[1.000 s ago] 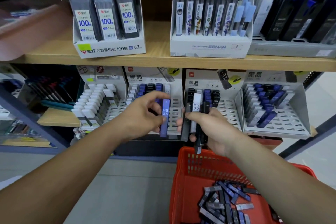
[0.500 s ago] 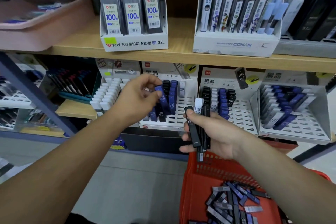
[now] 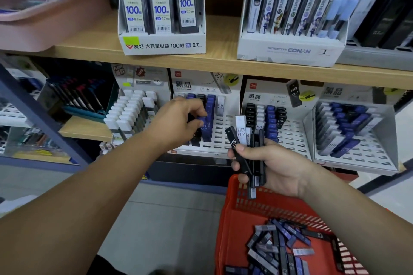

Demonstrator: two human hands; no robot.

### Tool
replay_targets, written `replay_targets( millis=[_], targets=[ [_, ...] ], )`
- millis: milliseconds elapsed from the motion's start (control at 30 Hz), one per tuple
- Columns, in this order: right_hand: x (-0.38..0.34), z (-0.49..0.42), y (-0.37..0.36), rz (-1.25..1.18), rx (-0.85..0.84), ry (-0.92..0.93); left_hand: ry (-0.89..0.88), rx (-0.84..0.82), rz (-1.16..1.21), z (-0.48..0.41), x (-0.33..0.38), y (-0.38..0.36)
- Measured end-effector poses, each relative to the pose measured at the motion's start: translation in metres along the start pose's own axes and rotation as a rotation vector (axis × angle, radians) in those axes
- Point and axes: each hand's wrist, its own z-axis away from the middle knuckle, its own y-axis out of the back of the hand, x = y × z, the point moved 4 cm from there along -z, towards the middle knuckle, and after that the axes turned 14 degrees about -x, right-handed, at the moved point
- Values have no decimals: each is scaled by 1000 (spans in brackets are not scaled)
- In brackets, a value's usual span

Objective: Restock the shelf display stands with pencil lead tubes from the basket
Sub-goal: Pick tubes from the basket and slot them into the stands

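Note:
My left hand (image 3: 178,121) reaches into the white HB 0.5 display stand (image 3: 220,138) on the lower shelf, its fingers curled round a blue lead tube (image 3: 204,128) standing in the slots. My right hand (image 3: 271,166) grips a bundle of black and white lead tubes (image 3: 248,152) upright, above the rim of the red basket (image 3: 232,219). Several loose blue, grey and black tubes (image 3: 281,245) lie in the basket's bottom.
A second stand (image 3: 290,140) marked HB 0.7 and a third stand (image 3: 357,156) sit to the right. A stand of white-capped tubes (image 3: 129,116) is at left. The upper wooden shelf (image 3: 219,60) carries a 100-lead box (image 3: 161,44) and a pen box (image 3: 290,51).
My left hand carried the blue tube from beside my right hand up and left into the HB 0.5 stand. The view shifted left. My right hand kept its bundle.

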Motion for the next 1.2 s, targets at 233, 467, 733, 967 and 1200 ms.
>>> replay_targets(
  millis=[233, 467, 733, 967, 1200],
  targets=[
    [0, -1, 1, -56, -99, 16, -131, -1, -230, -1, 9, -13],
    [-1, 9, 1, 0, -74, 23, 43, -95, 453, 8, 50, -29],
    [-4, 25, 5, 45, -90, 42, 78, -182, 682, 11, 71, -51],
    [-4, 33, 19, 18, -152, 90, 120, -369, 803, 13, 82, -54],
    [-3, 37, 29, -56, -53, 124, 192, -279, 1179, 12, 90, -66]
  ],
)
